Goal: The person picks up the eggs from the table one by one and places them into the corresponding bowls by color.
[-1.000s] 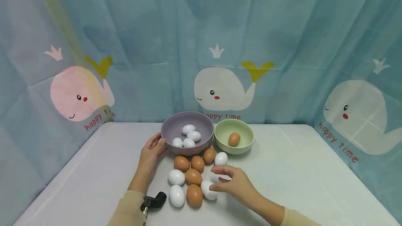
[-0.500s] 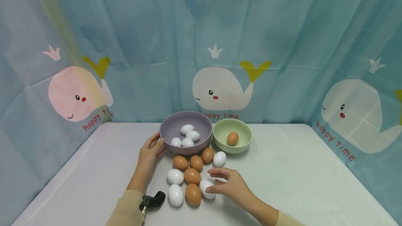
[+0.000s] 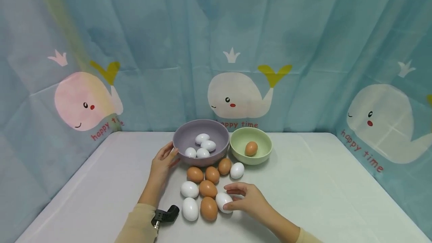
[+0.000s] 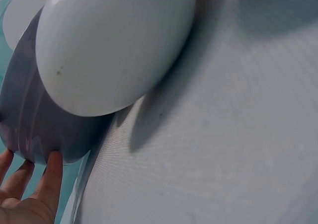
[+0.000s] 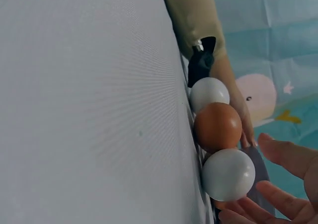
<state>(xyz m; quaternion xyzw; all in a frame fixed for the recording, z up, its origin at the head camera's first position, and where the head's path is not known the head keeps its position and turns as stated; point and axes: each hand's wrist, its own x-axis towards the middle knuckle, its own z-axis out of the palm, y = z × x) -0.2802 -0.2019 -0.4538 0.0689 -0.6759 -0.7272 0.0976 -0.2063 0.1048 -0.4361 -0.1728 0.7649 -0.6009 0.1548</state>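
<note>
In the head view my left hand (image 3: 162,163) rests against the left side of a purple bowl (image 3: 221,149); the left wrist view shows straight fingers touching its outer wall. The bowl holds several white eggs (image 3: 208,146). My right hand (image 3: 251,200) stands at the right side of a white egg (image 3: 223,202) on the table. In the right wrist view its thumb is apart from this egg and its fingers spread beside it, not closed round it. More brown eggs (image 3: 209,209) and white eggs (image 3: 190,209) lie in loose rows in front of the bowl.
A green bowl (image 3: 264,153) with one brown egg (image 3: 251,148) stands to the right of the purple bowl. Another white egg (image 3: 237,170) lies in front of it. Behind the white table (image 3: 320,183) hangs a blue curtain (image 3: 303,100) with whale prints.
My right hand has come slightly lower and closer around the right side of the white egg. The left hand stays at the purple bowl. The eggs have not visibly moved.
</note>
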